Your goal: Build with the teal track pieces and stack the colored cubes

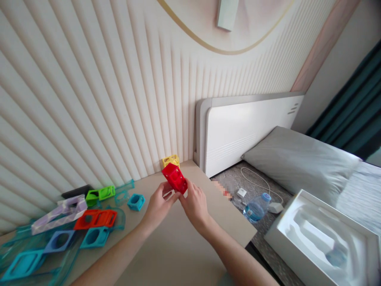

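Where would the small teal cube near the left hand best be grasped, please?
Probably pinch the teal cube by two opposite walls, from above on the side nearer the left hand: it seems to rest flat, its top is uncovered, and a translucent piece lies close on its other side.

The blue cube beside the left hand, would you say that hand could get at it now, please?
Probably yes: nothing visible stands between the blue cube and the left hand, though that hand is occupied with the red block.
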The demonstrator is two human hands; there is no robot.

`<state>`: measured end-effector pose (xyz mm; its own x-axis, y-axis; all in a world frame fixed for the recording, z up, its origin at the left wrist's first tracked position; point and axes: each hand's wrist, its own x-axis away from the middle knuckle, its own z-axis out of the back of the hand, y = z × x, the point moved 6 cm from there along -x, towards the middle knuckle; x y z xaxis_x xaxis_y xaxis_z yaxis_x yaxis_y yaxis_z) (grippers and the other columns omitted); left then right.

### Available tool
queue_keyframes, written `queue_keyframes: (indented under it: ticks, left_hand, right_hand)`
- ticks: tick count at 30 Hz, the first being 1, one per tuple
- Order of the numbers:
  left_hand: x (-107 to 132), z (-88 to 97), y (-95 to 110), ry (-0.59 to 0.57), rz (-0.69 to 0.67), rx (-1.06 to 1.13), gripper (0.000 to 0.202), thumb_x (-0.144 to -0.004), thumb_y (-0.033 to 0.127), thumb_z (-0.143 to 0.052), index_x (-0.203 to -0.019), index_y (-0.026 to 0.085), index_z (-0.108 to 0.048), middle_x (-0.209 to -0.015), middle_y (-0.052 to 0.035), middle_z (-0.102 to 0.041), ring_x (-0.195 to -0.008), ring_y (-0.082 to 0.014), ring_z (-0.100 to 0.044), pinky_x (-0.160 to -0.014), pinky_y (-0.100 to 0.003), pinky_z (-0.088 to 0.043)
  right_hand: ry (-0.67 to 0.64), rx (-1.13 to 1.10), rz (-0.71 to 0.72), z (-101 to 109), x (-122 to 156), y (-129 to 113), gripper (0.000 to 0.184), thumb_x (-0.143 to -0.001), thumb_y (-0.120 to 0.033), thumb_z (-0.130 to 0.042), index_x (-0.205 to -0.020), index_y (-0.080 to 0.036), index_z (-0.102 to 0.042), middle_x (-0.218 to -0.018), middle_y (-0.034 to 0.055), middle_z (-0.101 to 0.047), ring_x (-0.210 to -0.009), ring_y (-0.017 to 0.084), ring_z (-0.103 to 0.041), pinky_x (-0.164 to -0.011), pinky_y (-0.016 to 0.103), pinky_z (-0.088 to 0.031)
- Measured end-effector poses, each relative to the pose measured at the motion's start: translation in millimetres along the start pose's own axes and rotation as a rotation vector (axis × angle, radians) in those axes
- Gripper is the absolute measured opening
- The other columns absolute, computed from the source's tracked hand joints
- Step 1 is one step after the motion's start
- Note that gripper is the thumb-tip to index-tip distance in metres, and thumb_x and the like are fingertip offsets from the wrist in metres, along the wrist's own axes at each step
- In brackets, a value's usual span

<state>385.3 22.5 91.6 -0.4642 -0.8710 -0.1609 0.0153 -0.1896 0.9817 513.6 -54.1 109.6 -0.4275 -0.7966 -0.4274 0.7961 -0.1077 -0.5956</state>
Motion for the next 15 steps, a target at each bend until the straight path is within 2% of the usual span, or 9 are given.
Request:
queue_keyframes:
  ticks: [3,4,7,11,13,15]
  left_hand:
    - [13,19.8,-4,0.072,-0.083,-0.187,0.053,-0.08,0.042,-0.072,-0.125,0.019,-0.057,-0.133,-0.016,-0.062,-0.117,-0.0285,-0.065,-0.101,-0.046,-0.052]
    - [22,25.0,-5,0.041,-0.13,-0.268,0.049,-0.083,0.04,-0.069,-0.126,0.021,-0.058,-0.133,-0.0149,-0.063,-0.119,-0.029,-0.064,-0.103,-0.047,-0.051]
    - [58,41.5,-10,-0.086,-0.253,-0.529,0.02,-0.089,0.035,-0.061,-0.102,0.025,-0.071,-0.131,-0.0103,-0.065,-0.124,-0.0298,-0.06,-0.107,-0.046,-0.048]
    - [111,67.2,-21,-0.244,-0.299,-0.725,0.017,-0.093,0.029,-0.056,-0.096,0.029,-0.072,-0.133,-0.0046,-0.065,-0.116,-0.0244,-0.067,-0.099,-0.032,-0.055]
    - [132,80.2,-21,-0.262,-0.387,-0.777,0.014,-0.091,0.027,-0.058,-0.094,0.03,-0.072,-0.127,-0.0032,-0.069,-0.109,-0.0222,-0.071,-0.093,-0.024,-0.056]
    - [148,92.9,-20,-0.251,-0.485,-0.826,0.014,-0.089,0.024,-0.06,-0.093,0.03,-0.072,-0.121,-0.0025,-0.073,-0.107,-0.0208,-0.072,-0.095,-0.019,-0.054]
  right_hand:
    - [0.018,-0.033,-0.093,-5,-29,25,0.038,-0.09,-0.036,-0.063,-0.124,-0.02,-0.059,-0.105,0.0095,-0.074,-0.091,0.025,-0.069,-0.079,0.033,-0.048]
    - [0.03,-0.035,-0.133,-6,-41,35,0.038,-0.09,-0.038,-0.063,-0.122,-0.02,-0.059,-0.104,0.0092,-0.074,-0.092,0.026,-0.069,-0.08,0.033,-0.048]
    - [0.053,-0.029,-0.252,-14,-75,63,0.037,-0.088,-0.039,-0.064,-0.119,-0.019,-0.06,-0.106,0.0095,-0.074,-0.097,0.025,-0.068,-0.081,0.031,-0.047]
    - [0.068,-0.007,-0.354,-29,-108,86,0.038,-0.087,-0.037,-0.064,-0.118,-0.015,-0.058,-0.106,0.0133,-0.074,-0.097,0.026,-0.069,-0.079,0.031,-0.047]
    - [0.069,0.006,-0.394,-39,-117,91,0.038,-0.086,-0.037,-0.065,-0.116,-0.014,-0.058,-0.105,0.0152,-0.074,-0.097,0.028,-0.069,-0.078,0.032,-0.047]
    - [0.067,0.02,-0.422,-49,-122,94,0.04,-0.086,-0.037,-0.065,-0.116,-0.014,-0.056,-0.107,0.0171,-0.073,-0.099,0.03,-0.068,-0.078,0.033,-0.047]
